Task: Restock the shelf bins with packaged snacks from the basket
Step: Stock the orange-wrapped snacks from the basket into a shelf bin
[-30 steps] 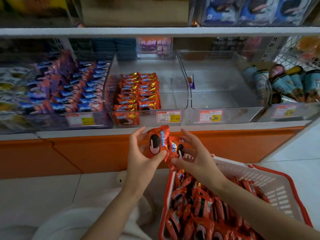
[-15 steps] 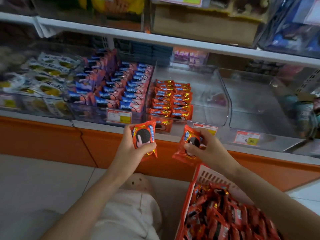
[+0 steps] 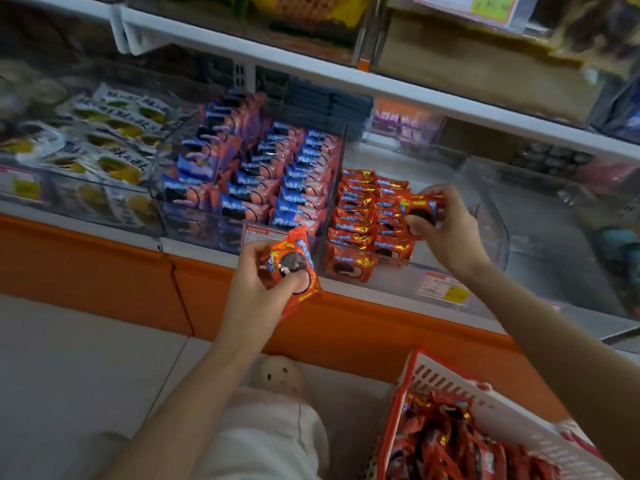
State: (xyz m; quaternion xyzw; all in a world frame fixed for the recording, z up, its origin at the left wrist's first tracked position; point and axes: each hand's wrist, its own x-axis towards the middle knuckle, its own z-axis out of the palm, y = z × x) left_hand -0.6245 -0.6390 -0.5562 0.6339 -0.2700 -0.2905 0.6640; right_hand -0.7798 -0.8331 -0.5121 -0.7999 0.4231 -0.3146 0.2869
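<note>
**Snacks (image 3: 360,216) line the left side of a clear shelf (image 3: 381,86) bin (image 3: 498,237)**

A long white-edged shelf runs across the store aisle, carrying a row of clear bins above an orange base (image 3: 104,271). The middle bin holds two neat rows of red snacks along its left wall. The neighbouring bin to the left is packed with blue packs (image 3: 277,174). At lower right, a red basket (image 3: 450,379) with a white slotted wall is heaped with more red packs (image 3: 450,441). The person's right hand (image 3: 450,233) reaches into the middle bin. Its fingers and thumb are curled around one pack (image 3: 420,207), held just above the right-hand row; whether it touches that row cannot be told. The left hand (image 3: 256,282) is outside the bin, in front of its lower left corner. It grips a second pack (image 3: 294,265), with the thumb pressed on the printed face. A white-and-yellow price tag (image 3: 443,289) sits on the bin's front.
</note>
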